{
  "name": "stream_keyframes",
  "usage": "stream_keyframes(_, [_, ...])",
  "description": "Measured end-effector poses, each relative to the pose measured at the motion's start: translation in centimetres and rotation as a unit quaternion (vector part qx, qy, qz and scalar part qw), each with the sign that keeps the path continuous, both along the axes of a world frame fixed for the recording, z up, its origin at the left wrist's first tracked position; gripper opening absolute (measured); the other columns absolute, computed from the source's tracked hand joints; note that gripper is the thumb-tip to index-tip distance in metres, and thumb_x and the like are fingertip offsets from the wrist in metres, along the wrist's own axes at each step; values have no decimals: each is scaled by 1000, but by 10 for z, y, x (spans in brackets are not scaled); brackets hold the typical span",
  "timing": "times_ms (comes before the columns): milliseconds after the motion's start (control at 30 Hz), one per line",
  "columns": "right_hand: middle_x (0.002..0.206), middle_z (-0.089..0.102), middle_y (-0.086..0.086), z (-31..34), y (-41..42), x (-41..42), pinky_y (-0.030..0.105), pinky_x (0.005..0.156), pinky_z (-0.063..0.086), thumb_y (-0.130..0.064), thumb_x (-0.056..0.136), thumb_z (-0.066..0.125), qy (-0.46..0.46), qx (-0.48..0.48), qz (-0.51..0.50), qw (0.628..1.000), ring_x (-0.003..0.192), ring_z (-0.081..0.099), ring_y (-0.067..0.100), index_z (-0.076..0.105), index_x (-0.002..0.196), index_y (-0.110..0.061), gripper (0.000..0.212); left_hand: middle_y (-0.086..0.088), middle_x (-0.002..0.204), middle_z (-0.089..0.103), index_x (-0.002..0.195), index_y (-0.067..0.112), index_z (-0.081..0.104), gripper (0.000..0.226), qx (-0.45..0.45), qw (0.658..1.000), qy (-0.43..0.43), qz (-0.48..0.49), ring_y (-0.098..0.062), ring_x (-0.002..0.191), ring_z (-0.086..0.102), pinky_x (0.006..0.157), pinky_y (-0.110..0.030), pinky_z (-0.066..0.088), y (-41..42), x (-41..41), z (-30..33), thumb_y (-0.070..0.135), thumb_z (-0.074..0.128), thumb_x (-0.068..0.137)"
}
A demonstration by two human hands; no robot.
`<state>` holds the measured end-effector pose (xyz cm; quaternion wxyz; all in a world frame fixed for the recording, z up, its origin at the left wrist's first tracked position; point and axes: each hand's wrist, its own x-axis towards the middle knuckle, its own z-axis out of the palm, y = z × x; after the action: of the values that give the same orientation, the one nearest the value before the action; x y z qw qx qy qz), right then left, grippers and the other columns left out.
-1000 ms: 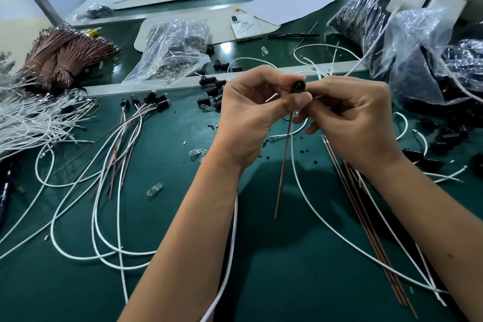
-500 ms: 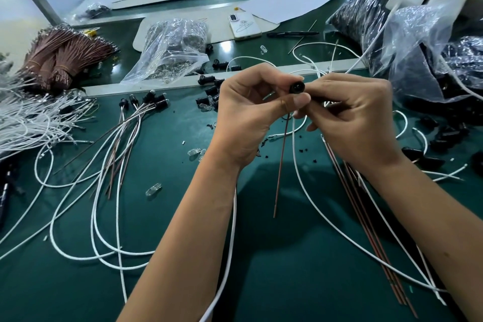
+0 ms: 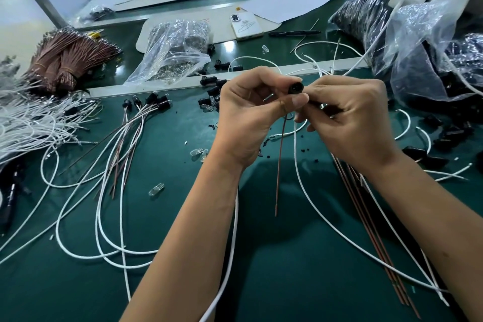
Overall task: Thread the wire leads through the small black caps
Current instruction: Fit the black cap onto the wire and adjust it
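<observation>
Pinching a small black cap (image 3: 295, 87) between your left hand (image 3: 251, 117) and right hand (image 3: 350, 123), fingers curled, you held it above the green mat (image 3: 287, 256); 1 brown wire lead (image 3: 279, 165) and 1 white lead (image 3: 308, 198) hung below.

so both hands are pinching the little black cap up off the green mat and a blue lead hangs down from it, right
Not quite: the hanging lead is brown, not blue, as the head view shows. The rest holds: left hand and right hand pinch the black cap above the green mat.

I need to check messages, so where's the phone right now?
In the head view, the white phone lies at the far centre of the bench, between the clear plastic bag and the black pen.
</observation>
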<state>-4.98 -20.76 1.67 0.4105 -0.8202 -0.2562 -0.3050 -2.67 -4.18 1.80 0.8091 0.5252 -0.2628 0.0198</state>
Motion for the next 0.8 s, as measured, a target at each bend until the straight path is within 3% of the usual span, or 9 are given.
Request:
stream_keyframes(233, [73,69,-4,-4,2,5,19,63,47,-12,95,76,17,-16,-14,1000,66,63,5,80,89,-10,7,-3,75,70,81,6,69,28,-3,998,57,38,-14,72,66,77,-31,58,-2,2,-3,-20,70,74])
stream_keyframes(367, [70,70,-8,-7,5,6,15,60,46,-18,97,74,87,40,8,995,58,64,7,78,92,-16,7,-6,79,68,89,4,68,18,-12,992,117,51,-22,80,64,88,-39,54,-2,4,-6,-10,72,78])
stream_keyframes(467, [59,66,-3,-9,4,7,16,51,42,-15,98,71,153,78,18,985,46,58,7,74,85,-14,14,-9,80,69,84,7,68,14,-5,983,180,27,-22,76,66,77,-30,57,-4,4,-7,-5,73,78])
stream_keyframes(567, [54,62,-11,-9,3,8,15,48,40,-8,99,67,199,89,37,975,43,53,4,69,76,-19,25,-7,77,71,74,15,73,17,23,973,228,16,-15,67,64,71,-24,54,-5,6,-9,1,73,83])
stream_keyframes(633, [54,60,-18,-9,4,9,14,49,40,-4,98,65,223,90,43,970,46,51,1,65,72,-24,33,-5,74,69,83,9,73,6,46,966,252,17,-11,61,58,66,-20,51,-6,7,-9,5,73,87])
stream_keyframes(800, [50,52,-4,-13,3,11,18,44,35,-11,103,62,266,105,54,957,43,44,9,67,78,-5,26,-5,67,62,79,5,72,9,72,955,282,50,-9,54,51,55,-17,46,-6,8,-11,9,76,86])
